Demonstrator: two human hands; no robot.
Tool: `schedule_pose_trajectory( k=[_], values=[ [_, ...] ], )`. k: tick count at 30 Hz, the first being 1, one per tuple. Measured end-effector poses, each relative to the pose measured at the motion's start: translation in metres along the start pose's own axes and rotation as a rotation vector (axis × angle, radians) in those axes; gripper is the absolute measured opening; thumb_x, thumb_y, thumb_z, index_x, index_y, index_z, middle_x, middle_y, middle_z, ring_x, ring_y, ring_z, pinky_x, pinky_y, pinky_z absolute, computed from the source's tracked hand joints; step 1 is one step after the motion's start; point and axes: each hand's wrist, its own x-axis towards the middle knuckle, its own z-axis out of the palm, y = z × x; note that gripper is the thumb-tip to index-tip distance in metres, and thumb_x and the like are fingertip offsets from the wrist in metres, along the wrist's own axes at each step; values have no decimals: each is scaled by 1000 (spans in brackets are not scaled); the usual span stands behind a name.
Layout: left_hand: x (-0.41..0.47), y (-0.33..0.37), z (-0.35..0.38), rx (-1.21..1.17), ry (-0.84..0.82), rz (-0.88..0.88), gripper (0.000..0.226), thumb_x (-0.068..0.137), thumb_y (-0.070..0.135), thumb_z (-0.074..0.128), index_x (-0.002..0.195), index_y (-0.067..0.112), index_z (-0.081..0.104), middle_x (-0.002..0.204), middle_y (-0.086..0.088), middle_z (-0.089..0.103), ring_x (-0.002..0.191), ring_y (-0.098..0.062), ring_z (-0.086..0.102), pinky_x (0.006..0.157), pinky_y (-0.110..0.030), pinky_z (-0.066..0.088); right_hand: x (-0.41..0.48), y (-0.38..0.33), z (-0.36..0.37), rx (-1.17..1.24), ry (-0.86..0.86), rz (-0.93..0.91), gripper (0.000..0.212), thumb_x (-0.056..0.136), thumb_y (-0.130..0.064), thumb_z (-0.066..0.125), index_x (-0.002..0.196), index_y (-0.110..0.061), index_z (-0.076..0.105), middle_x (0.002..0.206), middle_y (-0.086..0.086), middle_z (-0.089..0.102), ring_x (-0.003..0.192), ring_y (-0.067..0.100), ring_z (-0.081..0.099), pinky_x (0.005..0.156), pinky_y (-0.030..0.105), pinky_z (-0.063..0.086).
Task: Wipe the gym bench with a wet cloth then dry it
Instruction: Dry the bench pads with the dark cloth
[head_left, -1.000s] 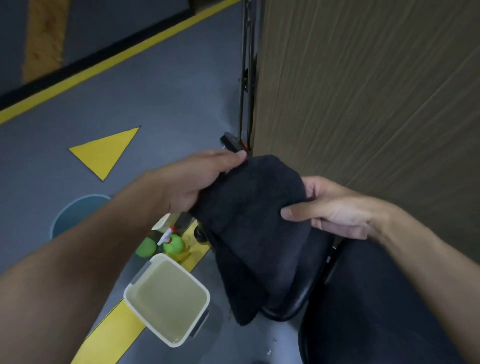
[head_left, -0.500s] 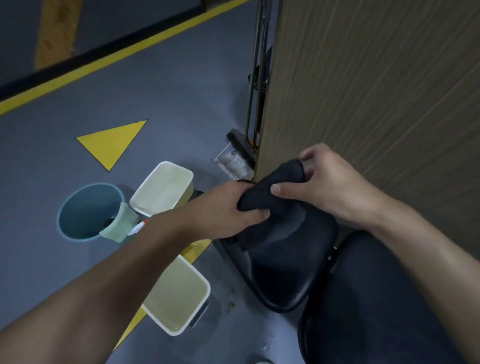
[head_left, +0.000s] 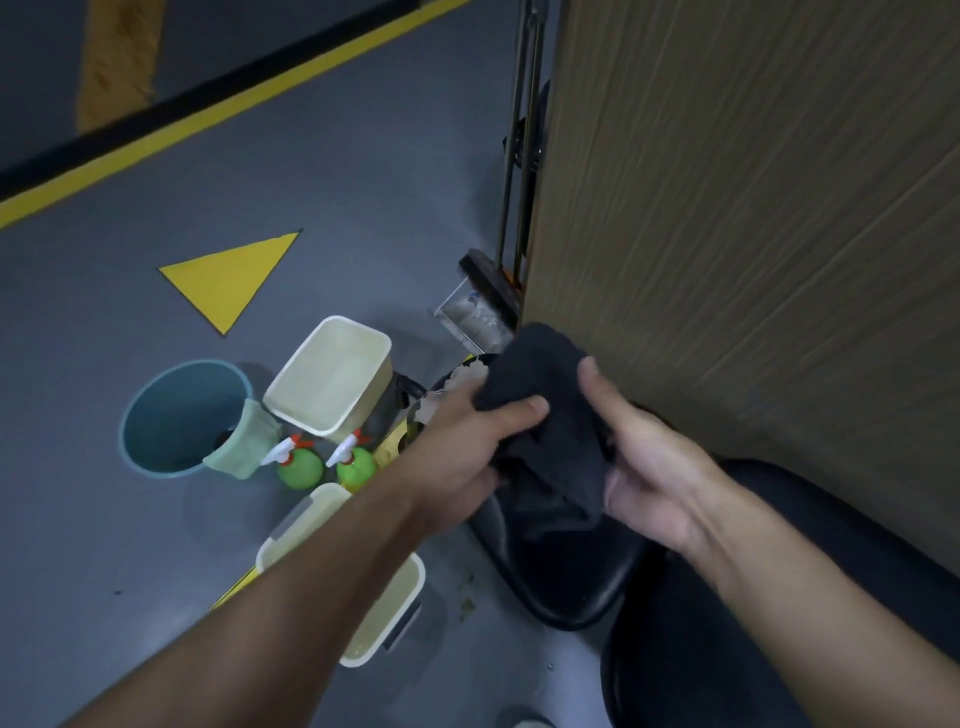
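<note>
A dark cloth (head_left: 545, 415) is bunched between both of my hands, just above the black padded gym bench pad (head_left: 576, 582). My left hand (head_left: 467, 447) grips the cloth's left side with the thumb across its top. From the right, my right hand (head_left: 639, 467) holds the cloth, thumb raised along its edge. A second black pad (head_left: 727, 649) lies at the lower right. The pad's far end shows torn, pale patches (head_left: 441, 400) beside my left hand.
On the grey floor stand two cream tubs (head_left: 332, 379) (head_left: 395, 608), a blue bucket (head_left: 176, 415) with a green cloth (head_left: 241, 441) over its rim, and two green spray bottles (head_left: 298, 465) (head_left: 356, 462). A wood-grain panel (head_left: 753, 234) rises on the right.
Both hands gathered the hanging cloth into a bunch and brought it down onto the bench pad. My right hand slid from on top of the cloth to its right side.
</note>
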Motion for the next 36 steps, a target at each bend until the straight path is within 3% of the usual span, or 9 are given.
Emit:
schedule_pose_trajectory(
  k=[4, 9, 13, 17, 21, 23, 26, 29, 36],
  values=[
    [10, -15, 11, 79, -37, -34, 31, 92, 3, 61, 123, 1, 61, 116, -18, 70, 109, -30, 67, 96, -42, 53, 8, 2, -17, 199, 1, 93, 37, 75, -27, 74, 98, 1, 77, 105, 22, 74, 90, 32, 74, 75, 52, 60],
    [25, -22, 12, 862, 96, 147, 51, 71, 59, 69, 106, 24, 59, 112, 1, 60, 105, -13, 58, 90, -35, 52, 23, 8, -38, 230, 75, 41, 48, 76, -19, 73, 121, -4, 65, 113, 18, 72, 103, 31, 71, 95, 51, 52],
    [57, -15, -19, 709, 272, 47, 29, 90, 37, 64, 113, 22, 60, 114, 2, 60, 96, -10, 59, 77, -26, 46, 47, 3, -46, 203, 159, 14, 46, 81, -14, 74, 125, -4, 63, 113, 16, 73, 102, 32, 71, 82, 45, 57],
    [105, -35, -63, 1204, 347, 69, 57, 86, 34, 61, 140, 20, 48, 135, -14, 46, 124, -34, 48, 105, -45, 41, 65, 6, -47, 120, 215, -14, 43, 82, -9, 75, 123, -7, 63, 109, 18, 73, 100, 36, 71, 85, 55, 57],
    [139, -45, -74, 1441, 383, 31, 55, 87, 43, 61, 136, 22, 47, 137, -16, 44, 127, -40, 42, 105, -53, 39, 79, 16, -43, 46, 222, -41, 35, 79, -4, 77, 111, -13, 65, 102, 16, 75, 94, 35, 72, 85, 58, 56],
    [150, -48, -76, 1486, 377, 0, 48, 85, 45, 65, 125, 24, 49, 134, -15, 48, 122, -41, 46, 102, -54, 41, 86, 20, -44, 8, 211, -55, 36, 78, -5, 78, 110, -14, 66, 100, 15, 75, 92, 34, 73, 84, 57, 57],
    [161, -48, -81, 1486, 502, -53, 73, 73, 51, 76, 130, 24, 39, 131, -12, 49, 123, -40, 46, 101, -53, 42, 95, 24, -47, -32, 187, -75, 37, 79, -5, 78, 113, -14, 65, 101, 14, 75, 92, 32, 73, 83, 56, 58],
    [166, -42, -87, 1268, 473, -156, 89, 50, 60, 76, 120, 10, 56, 120, -11, 62, 111, -33, 59, 97, -46, 50, 98, 29, -53, -68, 177, -97, 36, 79, -5, 78, 112, -15, 66, 100, 12, 76, 92, 31, 73, 82, 57, 58],
    [115, -40, -104, 812, 411, 35, 21, 85, 6, 70, 104, -3, 65, 96, -17, 70, 69, -19, 60, 58, -22, 50, 91, 60, -33, -138, 189, -124, 54, 74, -15, 85, 121, -16, 56, 108, 8, 73, 97, 27, 71, 86, 50, 58]
  ],
)
